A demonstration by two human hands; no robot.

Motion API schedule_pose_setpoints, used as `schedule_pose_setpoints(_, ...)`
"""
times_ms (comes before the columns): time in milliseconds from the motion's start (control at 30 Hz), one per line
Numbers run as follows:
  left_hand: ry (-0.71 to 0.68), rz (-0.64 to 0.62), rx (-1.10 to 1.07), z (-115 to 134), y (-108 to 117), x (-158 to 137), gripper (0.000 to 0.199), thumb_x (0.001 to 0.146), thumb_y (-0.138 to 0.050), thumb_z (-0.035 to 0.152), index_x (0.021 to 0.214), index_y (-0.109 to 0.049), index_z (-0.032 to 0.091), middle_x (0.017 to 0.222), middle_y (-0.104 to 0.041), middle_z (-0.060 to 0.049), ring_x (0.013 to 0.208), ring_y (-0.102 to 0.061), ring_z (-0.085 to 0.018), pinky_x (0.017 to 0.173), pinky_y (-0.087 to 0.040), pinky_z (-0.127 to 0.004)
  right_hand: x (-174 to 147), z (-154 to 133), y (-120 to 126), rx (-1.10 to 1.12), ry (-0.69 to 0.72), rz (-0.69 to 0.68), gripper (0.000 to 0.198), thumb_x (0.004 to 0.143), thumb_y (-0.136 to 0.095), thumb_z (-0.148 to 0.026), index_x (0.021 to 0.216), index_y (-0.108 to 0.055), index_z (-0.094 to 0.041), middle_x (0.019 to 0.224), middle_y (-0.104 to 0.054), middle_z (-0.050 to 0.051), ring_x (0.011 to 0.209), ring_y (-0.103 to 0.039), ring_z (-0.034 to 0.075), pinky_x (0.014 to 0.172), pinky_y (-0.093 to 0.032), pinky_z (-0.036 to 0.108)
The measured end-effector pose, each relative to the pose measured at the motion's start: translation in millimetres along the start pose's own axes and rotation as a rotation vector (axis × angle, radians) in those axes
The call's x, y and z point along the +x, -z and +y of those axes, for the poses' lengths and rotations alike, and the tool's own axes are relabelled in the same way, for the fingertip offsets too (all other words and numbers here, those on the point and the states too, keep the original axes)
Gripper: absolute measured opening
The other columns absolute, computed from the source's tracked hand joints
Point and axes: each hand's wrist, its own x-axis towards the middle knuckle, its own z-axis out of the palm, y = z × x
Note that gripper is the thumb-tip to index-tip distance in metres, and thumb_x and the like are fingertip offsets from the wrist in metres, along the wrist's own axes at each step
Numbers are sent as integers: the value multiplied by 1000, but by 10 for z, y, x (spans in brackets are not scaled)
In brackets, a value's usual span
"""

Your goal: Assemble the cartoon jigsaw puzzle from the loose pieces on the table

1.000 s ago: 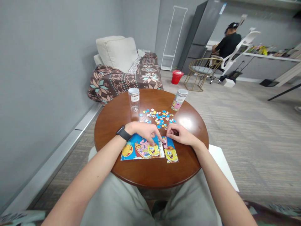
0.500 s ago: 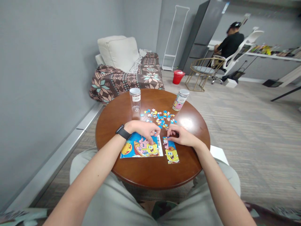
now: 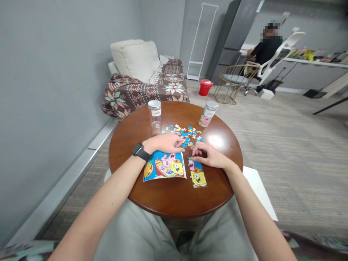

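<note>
Loose jigsaw pieces (image 3: pixel 187 134) lie scattered mid-table, mostly blue, yellow and pink. My left hand (image 3: pixel 168 142), wearing a black watch, reaches over their near left side; its fingers are bent and the thumb is apart, with nothing visible in them. Under that wrist lies a cartoon picture sheet (image 3: pixel 165 167), its near edge bowed up. To its right is a narrow joined jigsaw strip (image 3: pixel 198 177) showing a yellow and a pink character. My right hand (image 3: pixel 208 155) rests at the strip's far end, thumb and fingers bent together on its upper edge.
A clear jar with silver lid (image 3: pixel 155 114) stands at the back left of the round wooden table (image 3: pixel 168 199); a picture-lined jar (image 3: pixel 208 114) stands back right. Beyond are a covered couch (image 3: pixel 146 90), a red bin (image 3: pixel 206 87), a wire chair (image 3: pixel 236 78) and a seated person (image 3: pixel 268 47).
My left hand has moved up from the picture sheet to the loose pieces. The sheet has shifted slightly and its near edge now curves. My right hand stays at the strip.
</note>
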Motion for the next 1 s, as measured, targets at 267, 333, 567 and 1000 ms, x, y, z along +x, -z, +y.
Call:
schedule_pose_setpoints(267,-14,-21,15,-17,-29,9,50,75,-65,64,65,-47,19,61,-51,3,55,-40,-10,54,-23,-27,5,-18,11,-20,19,-38,13,80,-72,-25,85,-62,-19,81,-55,1,72,-49,15,65,-42,27)
schedule_pose_setpoints(333,-14,-23,28,-15,-42,13,49,75,-65,64,65,-48,19,60,-51,3,54,-39,-10,53,-22,-27,3,-24,14,-14,21,-33,11,81,-70,-25,85,-62,-19,81,-55,1,72,-50,15,65,-43,28)
schedule_pose_setpoints(567,33,-55,50,14,-33,19,48,74,-66,64,65,-49,19,58,-49,3,52,-38,-10,52,-20,-27,-3,-38,24,-13,37,-64,24,77,-77,-35,86,-62,-19,85,-58,2,74,-51,15,67,-43,28)
schedule_pose_setpoints(1000,15,12,93,-5,-15,3,39,87,-53,48,63,-51,18,58,-53,1,54,-42,-12,54,-23,-28,16,-50,42,-79,81,98,25,96,-54,-38,90,-71,-20,93,-67,8,88,-62,21,81,-49,36)
